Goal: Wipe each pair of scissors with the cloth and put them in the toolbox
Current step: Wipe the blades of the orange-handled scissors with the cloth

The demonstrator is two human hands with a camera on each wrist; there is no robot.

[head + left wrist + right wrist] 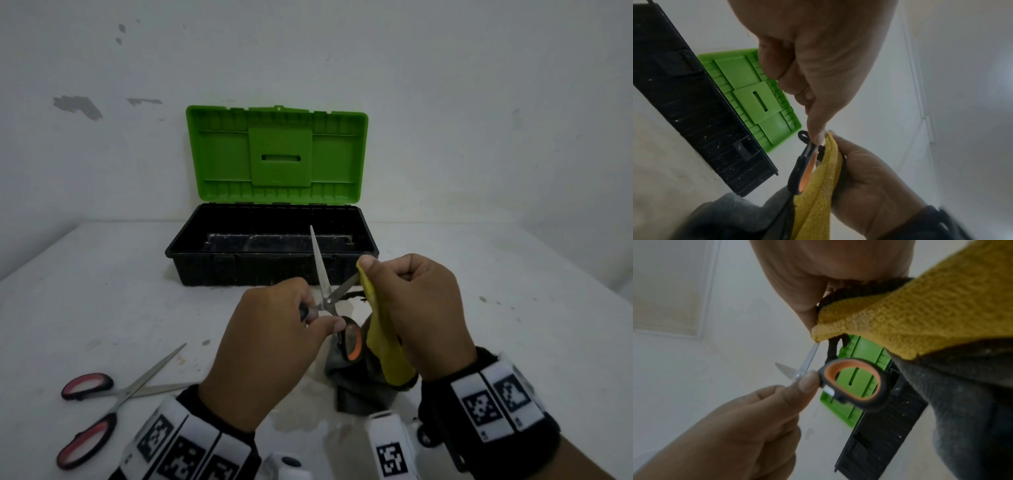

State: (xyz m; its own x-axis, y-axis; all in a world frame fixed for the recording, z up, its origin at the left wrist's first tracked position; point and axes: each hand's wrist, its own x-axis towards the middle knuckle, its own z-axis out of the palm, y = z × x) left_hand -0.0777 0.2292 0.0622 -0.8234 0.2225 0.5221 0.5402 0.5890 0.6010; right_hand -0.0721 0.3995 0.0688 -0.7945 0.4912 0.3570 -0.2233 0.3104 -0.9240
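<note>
Nearest, left of the left hand's fingers: red-handled scissors point(113, 397), blades spread, lying on the white table point(479, 325).
Left hand point(270, 346): fingers curled, thumb and forefinger pinching the orange-handled scissors point(327, 291) at the handle by the pivot; blades open, one pointing up and away, the other angled to the right-hand fingers.
Right hand point(421, 311): fingers closed on the yellow-and-grey cloth point(383, 342), pinching it over that blade's tip; the rest hangs below the fist.
Beyond both sets of fingertips: toolbox point(191, 253), black tray, green lid point(277, 154) upright, open.
</note>
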